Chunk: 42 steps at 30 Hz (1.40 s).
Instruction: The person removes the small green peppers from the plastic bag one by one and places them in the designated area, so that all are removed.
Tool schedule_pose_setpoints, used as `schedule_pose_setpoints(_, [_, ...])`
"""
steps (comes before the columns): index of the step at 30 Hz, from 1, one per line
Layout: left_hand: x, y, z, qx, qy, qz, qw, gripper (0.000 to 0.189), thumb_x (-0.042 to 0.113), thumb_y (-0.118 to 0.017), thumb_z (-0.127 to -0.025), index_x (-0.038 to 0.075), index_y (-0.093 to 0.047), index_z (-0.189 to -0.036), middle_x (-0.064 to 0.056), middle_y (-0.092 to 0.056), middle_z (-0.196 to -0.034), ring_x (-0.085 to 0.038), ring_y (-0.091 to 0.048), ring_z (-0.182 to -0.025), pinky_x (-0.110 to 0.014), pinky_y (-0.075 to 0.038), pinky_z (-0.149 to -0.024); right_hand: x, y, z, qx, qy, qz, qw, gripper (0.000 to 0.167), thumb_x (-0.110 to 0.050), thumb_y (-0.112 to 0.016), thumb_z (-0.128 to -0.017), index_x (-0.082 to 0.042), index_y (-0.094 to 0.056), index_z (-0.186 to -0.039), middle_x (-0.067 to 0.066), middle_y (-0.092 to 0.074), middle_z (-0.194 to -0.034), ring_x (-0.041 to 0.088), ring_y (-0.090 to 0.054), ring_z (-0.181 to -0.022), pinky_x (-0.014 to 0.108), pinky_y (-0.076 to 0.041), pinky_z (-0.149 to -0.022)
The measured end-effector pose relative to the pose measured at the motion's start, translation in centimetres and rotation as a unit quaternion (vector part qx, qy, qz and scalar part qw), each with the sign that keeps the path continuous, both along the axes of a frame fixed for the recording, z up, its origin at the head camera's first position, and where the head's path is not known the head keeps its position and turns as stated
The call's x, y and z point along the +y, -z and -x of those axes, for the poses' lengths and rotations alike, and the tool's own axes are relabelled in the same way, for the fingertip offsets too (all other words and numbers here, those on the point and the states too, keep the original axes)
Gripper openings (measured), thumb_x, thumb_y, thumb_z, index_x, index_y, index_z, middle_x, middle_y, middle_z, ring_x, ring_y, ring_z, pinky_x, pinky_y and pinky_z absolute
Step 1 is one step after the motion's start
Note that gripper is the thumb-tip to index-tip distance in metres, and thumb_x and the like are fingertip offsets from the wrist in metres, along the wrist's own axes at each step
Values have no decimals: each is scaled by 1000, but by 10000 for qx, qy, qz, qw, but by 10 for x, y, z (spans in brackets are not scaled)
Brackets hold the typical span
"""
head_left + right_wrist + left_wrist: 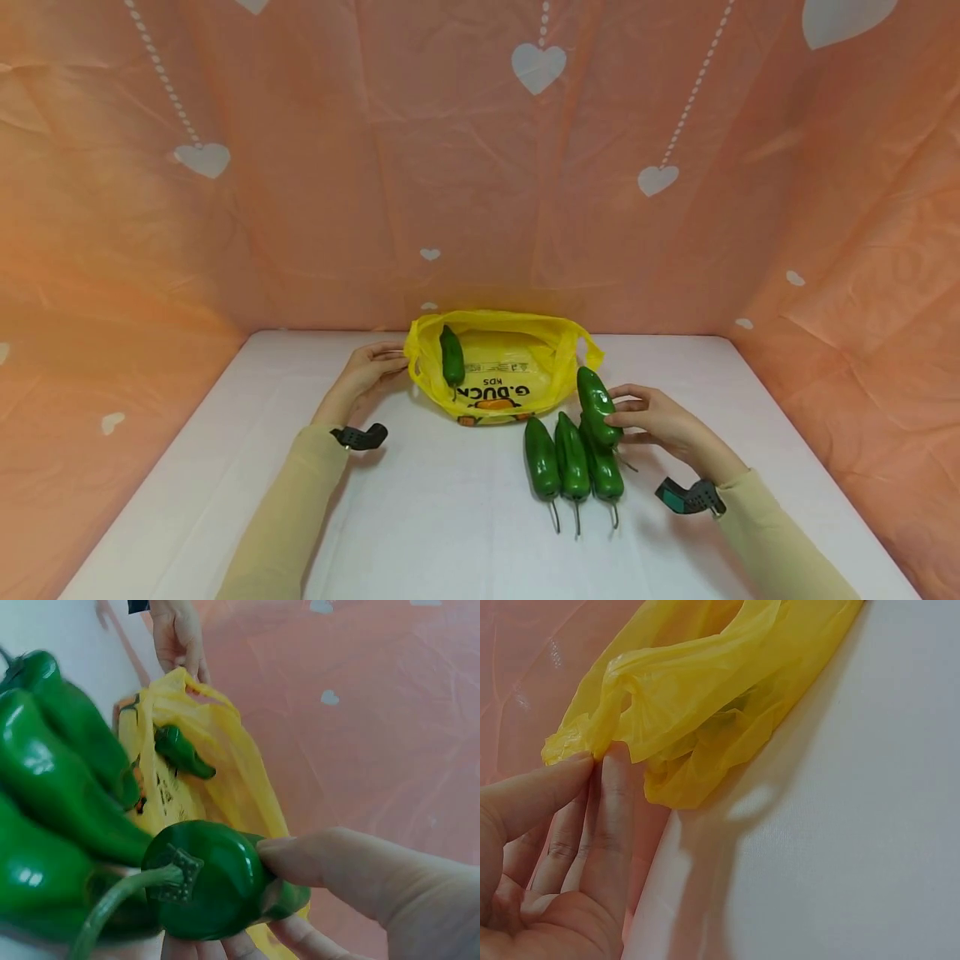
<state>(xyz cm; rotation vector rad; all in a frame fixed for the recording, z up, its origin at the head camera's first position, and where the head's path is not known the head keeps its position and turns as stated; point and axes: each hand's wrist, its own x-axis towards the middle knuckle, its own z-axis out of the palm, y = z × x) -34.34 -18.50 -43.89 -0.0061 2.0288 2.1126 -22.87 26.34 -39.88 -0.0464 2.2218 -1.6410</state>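
Note:
A yellow plastic bag (487, 346) lies with its mouth open toward me, and one green pepper (452, 357) is inside at its left. My left hand (369, 373) pinches the bag's left handle between thumb and fingers, as the left wrist view shows. In my right hand (654, 421) is another green pepper (206, 881), gripped between thumb and fingers, its stem toward the wrist camera. That pepper is raised just above the rightmost of three green peppers (572, 458) lying side by side, stems toward me, in front of the bag's right side.
The white table (420, 517) is bounded by peach fabric walls (480, 183) printed with white hearts. The bag's right handle (592, 350) sticks out beside the held pepper. Dark wrist cameras (362, 437) are strapped on both forearms.

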Motion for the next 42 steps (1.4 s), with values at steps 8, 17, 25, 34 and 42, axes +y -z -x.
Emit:
schedule_pose_setpoints(8, [0, -1, 0, -42, 16, 24, 10000, 46, 1, -62, -92, -4, -48, -135, -6, -64, -109, -11, -65, -91, -37, -47, -96, 18, 7, -10, -34, 36, -62, 10000, 59, -17, -71, -87, 7, -39, -131, 12, -63, -104, 22, -63, -88, 44, -54, -84])
schedule_pose_setpoints(17, [2, -1, 1, -13, -11, -25, 10000, 44, -1, -62, -91, -4, -50, -134, -7, -63, -110, -11, -65, -91, -38, -47, -97, 32, 14, -21, -148, 37, -19, 9999, 59, -16, -70, -88, 8, -37, -132, 12, -63, -106, 20, -63, -90, 41, -56, -82])
schedule_pose_setpoints(25, [3, 2, 2, 163, 53, 83, 9998, 42, -2, -61, -92, -8, -49, -132, -5, -65, -102, -11, -65, -88, -37, -49, -94, 39, 23, -26, -237, -85, 131, 9996, 58, -14, -68, -89, 10, -36, -131, 10, -63, -105, 20, -64, -85, 38, -56, -77])
schedule_pose_setpoints(34, [1, 4, 1, 148, 57, 41, 9999, 44, -1, -62, -91, -8, -49, -133, -2, -68, -96, -11, -67, -83, -34, -54, -87, 40, 33, -29, -357, -301, 447, 9979, 56, -10, -66, -90, 13, -34, -130, 13, -63, -110, 19, -63, -90, 39, -57, -78])
schedule_pose_setpoints(42, [-1, 5, 1, 216, 110, 34, 9997, 46, 1, -62, -92, -8, -47, -134, -2, -68, -97, -10, -66, -85, -34, -52, -89, 38, 36, -30, -419, -242, 438, 9979, 59, -9, -68, -88, 13, -34, -130, 15, -61, -111, 21, -62, -92, 42, -56, -79])
